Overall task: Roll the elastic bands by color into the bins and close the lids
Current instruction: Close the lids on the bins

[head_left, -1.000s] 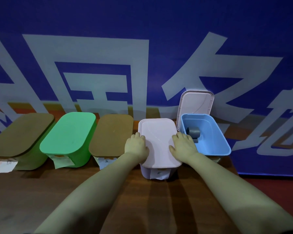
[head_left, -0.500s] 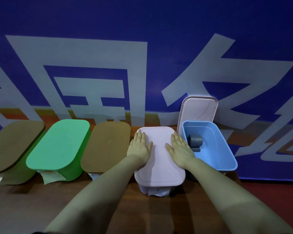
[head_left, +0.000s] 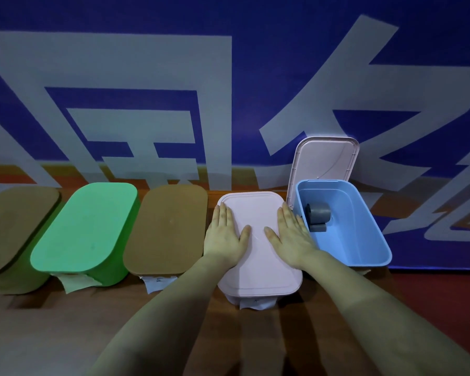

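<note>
Both of my hands lie flat on the pale pink lid (head_left: 258, 264) of the fourth bin in the row. My left hand (head_left: 225, 237) presses its left side with straight fingers, my right hand (head_left: 291, 237) its right side. To the right stands an open blue bin (head_left: 364, 240) with grey rolled bands (head_left: 318, 217) at its far left inside. Its pink lid (head_left: 326, 164) leans upright behind it against the wall.
Left of the pink bin stand a brown-lidded bin (head_left: 166, 232), a green bin (head_left: 84, 229) with a green lid, and another brown-lidded bin (head_left: 14, 221), all with lids on. Paper labels hang at their fronts. A blue banner wall rises right behind the wooden table (head_left: 65, 335).
My hands went from curled at the lid's near part to flat, and slid toward its far end. The view has shifted slightly right and closer.
</note>
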A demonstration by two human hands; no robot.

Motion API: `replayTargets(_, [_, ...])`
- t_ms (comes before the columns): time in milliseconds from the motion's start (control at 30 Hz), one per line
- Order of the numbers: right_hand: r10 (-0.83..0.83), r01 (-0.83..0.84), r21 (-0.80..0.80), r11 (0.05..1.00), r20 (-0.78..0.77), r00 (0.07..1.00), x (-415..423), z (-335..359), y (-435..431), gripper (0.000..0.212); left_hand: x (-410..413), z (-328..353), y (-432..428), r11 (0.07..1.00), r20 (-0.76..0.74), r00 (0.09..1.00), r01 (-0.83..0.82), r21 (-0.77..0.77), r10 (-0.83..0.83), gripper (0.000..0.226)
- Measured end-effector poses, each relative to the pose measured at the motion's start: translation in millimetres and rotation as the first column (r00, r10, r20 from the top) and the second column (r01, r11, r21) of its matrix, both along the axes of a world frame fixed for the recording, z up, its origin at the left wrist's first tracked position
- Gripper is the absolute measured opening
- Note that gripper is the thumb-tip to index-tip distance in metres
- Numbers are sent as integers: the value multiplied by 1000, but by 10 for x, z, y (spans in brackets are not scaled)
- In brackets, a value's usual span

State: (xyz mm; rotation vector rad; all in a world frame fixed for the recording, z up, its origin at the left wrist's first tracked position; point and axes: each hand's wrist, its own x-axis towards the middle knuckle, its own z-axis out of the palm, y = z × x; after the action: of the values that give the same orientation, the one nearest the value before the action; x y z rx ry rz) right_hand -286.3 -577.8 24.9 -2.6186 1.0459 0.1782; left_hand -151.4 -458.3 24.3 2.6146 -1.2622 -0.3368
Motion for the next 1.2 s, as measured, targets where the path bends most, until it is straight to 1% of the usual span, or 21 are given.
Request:
replayTargets(100, [-15,14,7,1000,14,1000,-4,-32,9,74,-3,23,13,1000,-40,999,4,-25,-5,76])
replayTargets(167, [-15,15,-38,999,1,1000,4,-20,33,74,-17,50,31,1000,-30,1000,2,-19,-2,76])
replayTargets(233, [13,-18,-164,986,-27,1000,27,55,29,73,-29,104,13,999,40,999,14,34,-15,76])
replayTargets(300, [46,-47,-286,957,-11,999,68,170,-14,70,-8,196,-52,998,150,988,28,60,-37,71])
replayTargets(367, [70,-61,-345,937,14,997,139,267,-69,64,73,286,-134,998,227,973,25,49,-36,60])
replayTargets(433, [78,-68,-385,920,10,997,218,309,-109,57,165,323,-197,998,265,964,14,60,-29,57])
replayTargets(533, [64,-71,-443,894,-31,997,306,308,-148,56,206,293,-267,993,339,938,32,111,-68,53])
replayTargets(567, [65,-71,-426,902,-27,997,316,286,-163,56,206,278,-290,993,344,936,40,110,-76,52])
replayTargets(633, [79,-59,-317,947,50,996,321,233,-197,53,207,239,-332,995,330,941,46,90,-73,51])
replayTargets(700, [95,-72,-215,974,98,991,317,179,-223,55,214,188,-345,996,278,958,49,77,-69,55])
replayTargets(800, [163,-147,-209,967,60,985,311,97,-251,58,253,105,-350,995,180,980,79,68,-90,63])
replayTargets(867, [165,-157,-173,972,30,986,302,79,-272,61,274,65,-354,993,157,981,104,56,-112,65])
replayTargets(967, [165,-163,-118,980,7,986,300,76,-293,71,298,28,-360,992,116,986,118,48,-122,69])
replayTargets(1067, [162,-161,-83,984,9,987,309,60,-296,76,310,13,-361,993,102,988,112,31,-115,72])
replayTargets(1200, [144,-144,-20,989,25,989,322,56,-316,76,320,1,-373,994,91,990,109,-4,-108,72])
